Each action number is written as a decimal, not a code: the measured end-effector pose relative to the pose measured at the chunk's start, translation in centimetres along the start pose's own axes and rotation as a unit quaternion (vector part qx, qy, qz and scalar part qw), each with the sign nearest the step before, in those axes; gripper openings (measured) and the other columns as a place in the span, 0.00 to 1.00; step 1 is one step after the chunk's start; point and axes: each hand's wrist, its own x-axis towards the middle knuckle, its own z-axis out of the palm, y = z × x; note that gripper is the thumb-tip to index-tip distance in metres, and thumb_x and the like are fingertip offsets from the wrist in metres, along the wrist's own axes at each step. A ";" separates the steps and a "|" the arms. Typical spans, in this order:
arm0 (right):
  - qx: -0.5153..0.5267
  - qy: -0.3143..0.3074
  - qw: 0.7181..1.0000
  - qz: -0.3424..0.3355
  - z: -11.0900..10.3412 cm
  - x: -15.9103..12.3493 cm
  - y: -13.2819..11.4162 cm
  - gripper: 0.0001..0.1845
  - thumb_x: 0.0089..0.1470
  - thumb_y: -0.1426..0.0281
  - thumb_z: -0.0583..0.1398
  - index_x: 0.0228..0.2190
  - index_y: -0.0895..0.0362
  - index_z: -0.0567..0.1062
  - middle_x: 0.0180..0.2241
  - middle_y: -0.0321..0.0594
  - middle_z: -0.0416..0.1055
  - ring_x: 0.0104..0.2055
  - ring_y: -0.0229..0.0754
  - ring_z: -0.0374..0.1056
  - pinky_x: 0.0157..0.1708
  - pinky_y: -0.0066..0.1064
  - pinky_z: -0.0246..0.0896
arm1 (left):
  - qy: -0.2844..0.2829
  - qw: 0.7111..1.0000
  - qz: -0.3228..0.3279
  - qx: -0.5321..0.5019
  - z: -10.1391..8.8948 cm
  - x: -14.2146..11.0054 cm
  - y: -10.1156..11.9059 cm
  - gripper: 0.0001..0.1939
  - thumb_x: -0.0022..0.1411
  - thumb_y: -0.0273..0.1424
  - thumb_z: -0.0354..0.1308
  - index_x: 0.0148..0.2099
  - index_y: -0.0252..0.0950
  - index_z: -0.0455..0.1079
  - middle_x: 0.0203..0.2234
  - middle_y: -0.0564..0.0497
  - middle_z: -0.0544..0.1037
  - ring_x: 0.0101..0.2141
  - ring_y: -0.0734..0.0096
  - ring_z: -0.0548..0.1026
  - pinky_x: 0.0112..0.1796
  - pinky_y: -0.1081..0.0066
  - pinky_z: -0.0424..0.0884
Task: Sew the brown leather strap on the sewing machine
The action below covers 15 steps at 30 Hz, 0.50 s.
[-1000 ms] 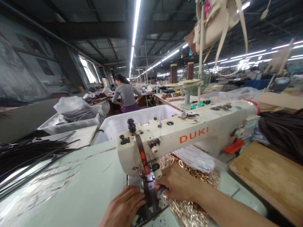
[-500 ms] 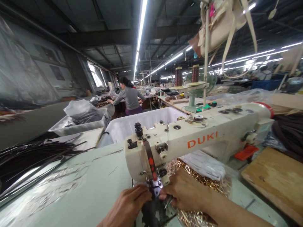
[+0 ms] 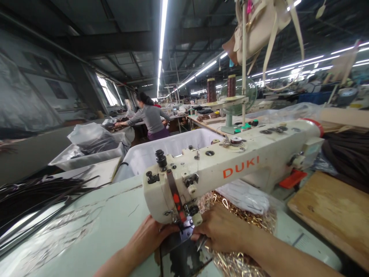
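Over the pale table (image 3: 112, 211), by the sewing machine (image 3: 207, 169), the right hand (image 3: 223, 229) clasps a metal tool (image 3: 201, 243) (the left hand's (image 3: 148, 235) grip I can't tell).

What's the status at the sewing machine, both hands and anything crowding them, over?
Left hand at needle end of sewing machine, grip hidden. Right hand holding metal tool. Gold chains close by right hand.

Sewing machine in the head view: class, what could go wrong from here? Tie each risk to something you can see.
1. The left hand and right hand are close to the lit metal parts under the sewing machine, so a fingertip might get pinched or pricked.
2. The metal tool in the right hand could knock those parts.
3. The gold chains beside that hand might snag.
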 end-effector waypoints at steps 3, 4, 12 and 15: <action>0.000 0.002 1.000 -0.007 0.1 0.0 0.1 0.16 0.59 0.61 0.52 0.29 0.53 0.76 0.26 0.35 0.74 0.25 0.37 0.66 0.24 0.30 0.47 | -0.038 0.998 0.053 0.010 -0.6 0.0 0.4 0.11 0.64 0.37 0.52 0.46 0.46 0.73 0.39 0.57 0.79 0.41 0.67 0.76 0.43 0.73 0.73; 0.001 0.001 1.000 -0.006 0.1 0.0 0.1 0.16 0.59 0.61 0.52 0.29 0.53 0.76 0.26 0.35 0.74 0.25 0.37 0.67 0.23 0.30 0.46 | -0.041 0.997 0.058 0.013 -0.8 -0.1 0.7 0.12 0.65 0.37 0.50 0.46 0.45 0.72 0.40 0.56 0.79 0.41 0.67 0.76 0.43 0.73 0.73; 0.033 -0.015 0.999 -0.002 0.0 0.0 0.3 0.11 0.52 0.67 0.57 0.36 0.50 0.77 0.28 0.35 0.75 0.28 0.38 0.68 0.27 0.28 0.50 | -0.033 0.980 0.132 0.143 -1.4 -2.3 2.2 0.19 0.65 0.27 0.45 0.57 0.38 0.62 0.47 0.47 0.75 0.46 0.63 0.73 0.47 0.67 0.71; 0.028 -0.012 1.000 0.004 -0.1 0.0 0.3 0.11 0.53 0.66 0.56 0.36 0.50 0.77 0.27 0.35 0.75 0.27 0.38 0.69 0.27 0.29 0.50 | -0.037 0.971 0.136 0.195 -1.8 -2.5 2.7 0.20 0.65 0.27 0.44 0.58 0.39 0.60 0.48 0.46 0.73 0.47 0.64 0.71 0.49 0.65 0.70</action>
